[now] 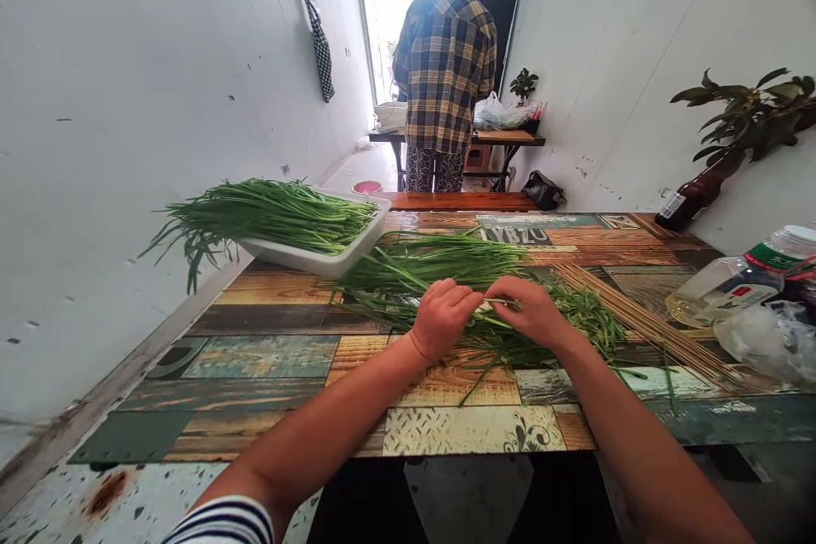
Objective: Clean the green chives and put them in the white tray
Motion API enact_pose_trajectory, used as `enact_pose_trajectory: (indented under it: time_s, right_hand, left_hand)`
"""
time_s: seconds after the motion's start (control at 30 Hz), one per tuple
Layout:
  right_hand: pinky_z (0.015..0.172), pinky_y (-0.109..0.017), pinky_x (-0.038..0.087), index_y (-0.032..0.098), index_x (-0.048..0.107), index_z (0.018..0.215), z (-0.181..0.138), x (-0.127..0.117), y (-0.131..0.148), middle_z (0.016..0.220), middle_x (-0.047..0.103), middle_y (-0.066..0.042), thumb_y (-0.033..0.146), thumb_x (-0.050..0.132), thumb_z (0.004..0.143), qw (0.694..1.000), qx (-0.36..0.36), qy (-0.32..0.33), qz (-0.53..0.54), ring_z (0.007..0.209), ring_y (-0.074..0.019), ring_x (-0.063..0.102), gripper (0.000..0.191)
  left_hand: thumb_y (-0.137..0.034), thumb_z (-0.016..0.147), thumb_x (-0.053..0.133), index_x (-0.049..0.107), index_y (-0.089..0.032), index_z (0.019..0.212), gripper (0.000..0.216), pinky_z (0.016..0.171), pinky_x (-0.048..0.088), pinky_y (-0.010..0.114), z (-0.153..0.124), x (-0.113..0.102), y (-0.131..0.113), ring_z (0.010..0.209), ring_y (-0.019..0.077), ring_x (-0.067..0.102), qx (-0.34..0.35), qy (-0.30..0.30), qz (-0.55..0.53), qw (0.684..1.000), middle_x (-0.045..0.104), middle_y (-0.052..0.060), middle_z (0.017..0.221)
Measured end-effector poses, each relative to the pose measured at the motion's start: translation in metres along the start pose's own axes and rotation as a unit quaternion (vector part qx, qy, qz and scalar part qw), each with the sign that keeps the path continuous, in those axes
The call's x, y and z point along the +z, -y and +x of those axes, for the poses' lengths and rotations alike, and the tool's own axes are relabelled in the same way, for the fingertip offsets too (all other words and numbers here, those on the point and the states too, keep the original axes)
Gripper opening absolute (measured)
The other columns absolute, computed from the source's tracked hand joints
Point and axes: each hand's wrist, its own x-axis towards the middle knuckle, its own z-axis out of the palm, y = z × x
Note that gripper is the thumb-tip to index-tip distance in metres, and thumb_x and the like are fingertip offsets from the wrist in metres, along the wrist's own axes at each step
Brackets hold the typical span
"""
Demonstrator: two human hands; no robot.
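Observation:
Over the middle of the table, my left hand (444, 316) is closed round a few garlic chives, their long leaves trailing to the left. Thumb and fingers of my right hand (528, 310) pinch the pale stem ends just beside it. Beneath and behind both hands spreads a loose pile of garlic chives (446, 259). A heap of short trimmings (590, 314) lies to the right of my right hand. At the back left, a white tray (363, 251) carries a thick bundle of garlic chives (280, 212), whose leaf tips hang over its left side.
Thin wooden skewers (643, 323) lie right of the trimmings. Further right are a plastic jar (745, 280), a crumpled clear bag (771, 340) and a brown bottle (698, 191) holding a leafy branch. Beyond the table (268, 404), a person in a checked shirt (446, 59) faces away.

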Motion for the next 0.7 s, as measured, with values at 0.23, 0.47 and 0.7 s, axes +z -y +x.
enact_pose_trajectory:
  time_s: [0.23, 0.47, 0.7]
  right_hand:
    - [0.061, -0.024, 0.039, 0.018, 0.062, 0.081, -0.004, 0.001, -0.012, 0.074, 0.062, -0.003, 0.022, 0.053, 0.083, 0.995, -0.006, 0.051, -0.084, 0.066, -0.0135, 0.053, 0.01]
    - [0.057, -0.026, 0.037, 0.02, 0.066, 0.066, -0.017, -0.037, -0.056, 0.064, 0.062, -0.004, 0.031, 0.057, 0.08, 0.953, 0.185, 0.065, -0.229, 0.062, -0.0166, 0.054, 0.02]
    - [0.065, -0.03, 0.046, 0.023, 0.074, 0.086, -0.002, -0.033, -0.012, 0.08, 0.067, -0.007, 0.046, 0.053, 0.086, 0.975, 0.095, -0.029, -0.197, 0.073, -0.0198, 0.06, 0.031]
  left_hand:
    - [-0.024, 0.096, 0.037, 0.063, -0.018, 0.082, 0.03, 0.069, 0.041, 0.029, 0.001, 0.004, -0.001, 0.07, 0.0154, 0.052, 0.003, 0.04, 0.013, 0.999, 0.064, 0.004, 0.075]
    - [-0.02, 0.096, 0.035, 0.062, -0.018, 0.083, 0.03, 0.072, 0.041, 0.03, 0.001, -0.001, 0.002, 0.073, 0.0161, 0.051, -0.003, 0.051, 0.031, 0.998, 0.063, 0.005, 0.078]
    - [-0.022, 0.095, 0.04, 0.062, -0.018, 0.083, 0.025, 0.07, 0.041, 0.03, 0.002, 0.003, 0.0, 0.071, 0.0164, 0.051, 0.015, 0.03, 0.051, 0.998, 0.064, 0.004, 0.077]
